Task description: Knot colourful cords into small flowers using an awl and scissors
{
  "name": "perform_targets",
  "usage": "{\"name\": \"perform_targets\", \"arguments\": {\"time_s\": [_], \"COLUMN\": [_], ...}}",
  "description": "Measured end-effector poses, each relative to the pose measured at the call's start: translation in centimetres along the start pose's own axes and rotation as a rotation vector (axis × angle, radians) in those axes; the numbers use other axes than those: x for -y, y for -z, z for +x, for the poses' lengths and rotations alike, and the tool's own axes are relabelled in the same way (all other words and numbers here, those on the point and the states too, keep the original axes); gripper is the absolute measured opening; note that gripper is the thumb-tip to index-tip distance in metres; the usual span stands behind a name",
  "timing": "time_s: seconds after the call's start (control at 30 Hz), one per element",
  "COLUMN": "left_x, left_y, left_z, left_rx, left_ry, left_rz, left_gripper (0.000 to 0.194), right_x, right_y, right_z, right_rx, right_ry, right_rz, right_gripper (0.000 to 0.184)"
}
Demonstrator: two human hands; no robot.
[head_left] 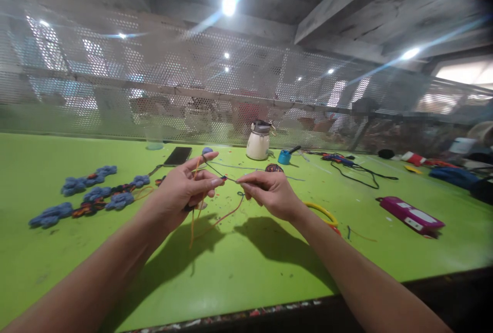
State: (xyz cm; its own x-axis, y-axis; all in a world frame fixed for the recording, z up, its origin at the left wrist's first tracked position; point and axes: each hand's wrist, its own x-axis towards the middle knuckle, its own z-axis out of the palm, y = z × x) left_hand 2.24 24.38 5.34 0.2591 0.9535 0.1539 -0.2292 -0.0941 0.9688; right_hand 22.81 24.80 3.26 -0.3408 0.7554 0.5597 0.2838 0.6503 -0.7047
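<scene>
Both my hands are raised over the green table (250, 261), close together. My left hand (185, 187) has orange yarn (200, 222) looped over its raised forefinger and pinches a dark strand (217, 171) between thumb and fingers. The orange yarn hangs down to the table below it. My right hand (269, 192) is closed in a pinch on a thin crochet hook (234, 180), whose tip meets the left hand's fingertips. A small bit of dark blue yarn hangs under the hook.
Blue crocheted flowers (88, 197) lie at the left. A black phone (177, 156), a cream jar (259, 142) and a blue cup (285, 156) stand farther back. A pink case (410, 215) lies at the right, a yellow ring (321, 212) behind my right wrist. A perforated screen (231, 92) closes the far edge.
</scene>
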Motion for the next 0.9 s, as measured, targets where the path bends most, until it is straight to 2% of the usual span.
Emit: {"name": "perform_targets", "arguments": {"time_s": [0.3,0.63,0.8,0.9], "left_x": [0.37,-0.08,0.01,0.19], "left_y": [0.54,0.08,0.33,0.54], "left_z": [0.15,-0.01,0.02,0.15], "left_rx": [0.032,0.049,0.052,0.046], "left_ry": [-0.02,0.011,0.001,-0.002], "left_rz": [0.008,0.012,-0.004,-0.01], "left_gripper": [0.067,0.083,0.078,0.073], "right_x": [0.02,0.31,0.52,0.47], "right_y": [-0.11,-0.47,-0.36,-0.27], "right_z": [-0.02,-0.15,-0.14,-0.16], "right_rx": [0.001,-0.057,-0.065,-0.056], "right_ry": [-0.02,0.116,0.149,0.116], "right_rz": [0.016,-0.111,-0.143,-0.095], "right_gripper": [0.02,0.018,0.019,0.018]}}
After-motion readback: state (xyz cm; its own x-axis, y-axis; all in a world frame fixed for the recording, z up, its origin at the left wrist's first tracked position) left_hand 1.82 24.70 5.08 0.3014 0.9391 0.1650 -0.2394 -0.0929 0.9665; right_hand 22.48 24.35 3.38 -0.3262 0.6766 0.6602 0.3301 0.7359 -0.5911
